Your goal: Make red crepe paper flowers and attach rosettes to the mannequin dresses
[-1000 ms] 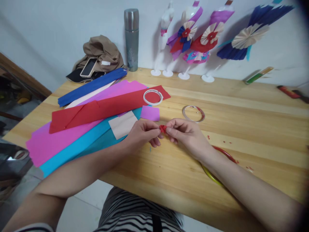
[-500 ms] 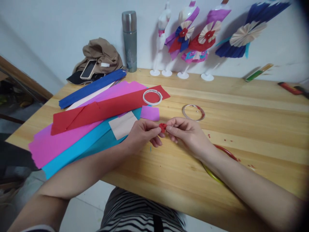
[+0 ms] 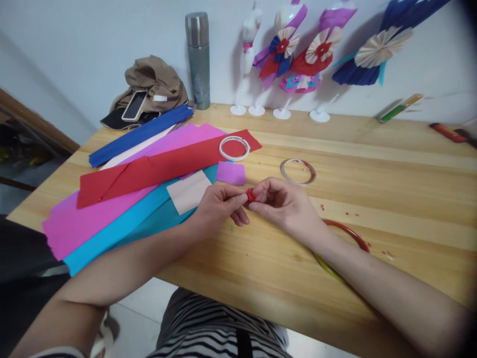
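Note:
A small crumpled piece of red paper (image 3: 251, 195) is pinched between both my hands just above the wooden table (image 3: 391, 164). My left hand (image 3: 219, 206) grips it from the left with thumb and fingertips closed. My right hand (image 3: 285, 205) closes on it from the right, fingers curled. Just left of my hands lie a beige paper rectangle (image 3: 188, 191) and a small purple paper piece (image 3: 231, 173). A tape ring (image 3: 298, 171) lies right behind my right hand.
Long crepe paper sheets in red (image 3: 156, 166), pink (image 3: 93, 214), cyan and blue (image 3: 141, 134) cover the table's left. A white tape ring (image 3: 234, 147) sits on the red sheet. A red and yellow hoop (image 3: 348, 233) lies under my right forearm. Thermos (image 3: 198, 59), bag with phone, and decorated figurines (image 3: 283, 54) stand at the back.
My fingers have shifted slightly on the red paper, bunching it tighter. The hands stay in the same spot; the view has drifted a little.

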Demonstrator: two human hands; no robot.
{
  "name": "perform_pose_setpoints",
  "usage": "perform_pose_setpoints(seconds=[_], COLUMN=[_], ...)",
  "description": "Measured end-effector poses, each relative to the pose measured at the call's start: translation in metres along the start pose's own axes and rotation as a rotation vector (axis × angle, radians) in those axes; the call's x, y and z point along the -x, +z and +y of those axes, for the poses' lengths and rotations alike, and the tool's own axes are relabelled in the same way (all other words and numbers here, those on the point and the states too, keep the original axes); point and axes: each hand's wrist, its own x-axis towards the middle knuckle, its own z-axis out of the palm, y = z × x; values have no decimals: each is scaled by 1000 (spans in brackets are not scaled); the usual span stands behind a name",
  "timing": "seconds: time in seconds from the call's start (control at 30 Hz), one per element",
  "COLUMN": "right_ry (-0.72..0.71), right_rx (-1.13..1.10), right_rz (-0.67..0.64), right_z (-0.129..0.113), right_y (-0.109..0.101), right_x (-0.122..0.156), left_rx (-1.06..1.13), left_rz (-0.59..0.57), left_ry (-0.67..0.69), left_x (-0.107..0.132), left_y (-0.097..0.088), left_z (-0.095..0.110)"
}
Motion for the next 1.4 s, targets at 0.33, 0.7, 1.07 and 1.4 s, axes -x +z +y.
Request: perform_pose_setpoints(seconds=[0.33,0.7,1.07,1.4], right_ry=[23,151,88,271], right_rx=[15,-201,-89,-370], right_rz=[-17,-83,-31,-97], right_z=[0,0,5,6], right_y=[-2,-6,-3,-4], right_x=[1,-1,0,-2], left_rx=[-153,-103,-163,-148], left_rz=[18,5,13,-28], left_ry=[30,26,12,2], left_x=[4,3,3,2], left_y=[2,2,2,-2], left_z=[4,5,3,4])
